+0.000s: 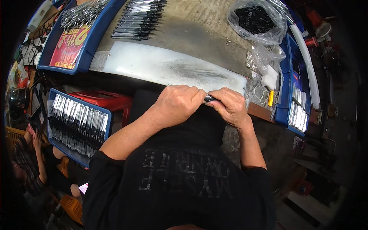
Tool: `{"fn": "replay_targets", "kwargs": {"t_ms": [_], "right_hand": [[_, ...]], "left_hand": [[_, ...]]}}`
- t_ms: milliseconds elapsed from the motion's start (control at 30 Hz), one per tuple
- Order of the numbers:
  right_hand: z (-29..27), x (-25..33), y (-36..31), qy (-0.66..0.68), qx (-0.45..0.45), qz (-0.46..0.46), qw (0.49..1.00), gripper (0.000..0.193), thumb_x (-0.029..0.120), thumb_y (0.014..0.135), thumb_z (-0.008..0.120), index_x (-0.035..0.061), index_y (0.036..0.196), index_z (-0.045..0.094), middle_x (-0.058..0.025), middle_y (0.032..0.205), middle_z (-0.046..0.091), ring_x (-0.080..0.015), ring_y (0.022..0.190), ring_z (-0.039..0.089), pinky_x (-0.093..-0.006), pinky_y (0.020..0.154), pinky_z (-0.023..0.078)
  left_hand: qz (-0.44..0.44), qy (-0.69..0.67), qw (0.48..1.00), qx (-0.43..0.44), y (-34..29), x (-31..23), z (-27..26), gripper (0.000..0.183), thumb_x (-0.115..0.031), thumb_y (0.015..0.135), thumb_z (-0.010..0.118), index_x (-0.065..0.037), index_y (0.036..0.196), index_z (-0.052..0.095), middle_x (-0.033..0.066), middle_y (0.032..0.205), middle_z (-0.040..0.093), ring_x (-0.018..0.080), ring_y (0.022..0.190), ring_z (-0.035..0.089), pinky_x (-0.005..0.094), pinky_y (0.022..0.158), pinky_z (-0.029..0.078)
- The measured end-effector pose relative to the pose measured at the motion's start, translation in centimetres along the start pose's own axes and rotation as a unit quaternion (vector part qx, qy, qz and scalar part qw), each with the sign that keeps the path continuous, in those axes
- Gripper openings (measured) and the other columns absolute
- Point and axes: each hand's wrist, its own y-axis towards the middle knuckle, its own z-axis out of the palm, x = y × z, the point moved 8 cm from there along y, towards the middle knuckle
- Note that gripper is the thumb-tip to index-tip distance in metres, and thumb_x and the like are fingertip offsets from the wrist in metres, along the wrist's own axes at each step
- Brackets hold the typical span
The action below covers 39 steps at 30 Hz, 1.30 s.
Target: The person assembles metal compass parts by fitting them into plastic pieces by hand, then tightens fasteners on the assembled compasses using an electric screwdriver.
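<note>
Both my hands meet at the near edge of a white board (pixel 153 61). My left hand (pixel 177 100) is closed in a fist, its knuckles up. Thumb and fingers of my right hand (pixel 231 106) pinch a small, shiny black pen part (pixel 209 98), which shows in the gap between the two hands. The left fingers close against its other end, and whatever lies inside that fist is hidden. Beyond the board lies a stack of assembled pens (pixel 138 19) with clear barrels and black ends.
A plastic bag of black parts (pixel 255 21) sits far right, with scissors (pixel 271 98) below it. Blue trays with pens flank me: one upper left (pixel 82 63), one lower left (pixel 109 126), one right (pixel 283 80). By the lower-left tray is a red stool (pixel 103 99). Another person (pixel 38 153) sits far left.
</note>
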Motion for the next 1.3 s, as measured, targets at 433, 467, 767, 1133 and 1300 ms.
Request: {"fn": "replay_targets", "kwargs": {"t_ms": [433, 467, 767, 1133, 1300], "right_hand": [[-0.7, 0.3, 0.6, 0.031, 0.034, -0.041, 0.998, 0.023, 0.015, 0.066, 0.071, -0.0021, 0.077, 0.061, -0.0077, 0.058, 0.053, -0.0207, 0.052, 0.052, -0.0301, 0.048, 0.040], [-1.0, 0.4, 0.5, 0.025, 0.011, -0.041, 0.999, 0.022, 0.014, 0.066, 0.072, -0.0026, 0.077, 0.061, -0.0083, 0.058, 0.053, -0.0211, 0.052, 0.052, -0.0302, 0.048, 0.041], [-1.6, 0.5, 0.0, 0.010, -0.039, -0.029, 0.999, 0.018, 0.009, 0.064, 0.072, 0.0000, 0.076, 0.060, -0.0075, 0.058, 0.053, -0.0223, 0.053, 0.053, -0.0320, 0.051, 0.042], [-1.6, 0.4, 0.9, 0.021, 0.035, -0.037, 0.998, 0.021, 0.012, 0.065, 0.072, -0.0027, 0.076, 0.061, -0.0087, 0.058, 0.052, -0.0220, 0.052, 0.052, -0.0302, 0.048, 0.041], [-1.5, 0.4, 0.1, 0.014, -0.029, -0.029, 0.999, 0.020, 0.009, 0.065, 0.072, -0.0036, 0.076, 0.060, -0.0103, 0.058, 0.053, -0.0224, 0.054, 0.053, -0.0303, 0.049, 0.042]], "left_hand": [[0.005, 0.000, 1.000, -0.014, 0.0, -0.5, -0.4, 0.012, -0.006, 0.068, 0.061, -0.003, 0.078, 0.055, 0.0041, 0.055, 0.045, 0.0181, 0.047, 0.051, 0.0300, 0.043, 0.042], [0.005, 0.000, 1.000, -0.014, 0.1, -0.6, -0.4, 0.012, -0.006, 0.068, 0.061, -0.003, 0.078, 0.055, 0.0041, 0.055, 0.045, 0.0181, 0.047, 0.051, 0.0300, 0.043, 0.042], [0.013, -0.002, 1.000, -0.023, 0.4, -0.6, -0.5, 0.014, -0.009, 0.069, 0.063, -0.003, 0.079, 0.055, 0.0040, 0.056, 0.046, 0.0179, 0.048, 0.052, 0.0291, 0.044, 0.041], [0.000, 0.003, 1.000, -0.027, 0.2, -0.7, -0.4, 0.013, -0.008, 0.070, 0.062, -0.004, 0.080, 0.055, 0.0036, 0.056, 0.045, 0.0173, 0.047, 0.050, 0.0292, 0.043, 0.040], [-0.004, 0.003, 0.999, -0.043, 0.5, -0.5, -0.6, 0.013, -0.009, 0.070, 0.062, -0.003, 0.079, 0.055, 0.0036, 0.057, 0.045, 0.0170, 0.047, 0.051, 0.0290, 0.043, 0.040]]}}
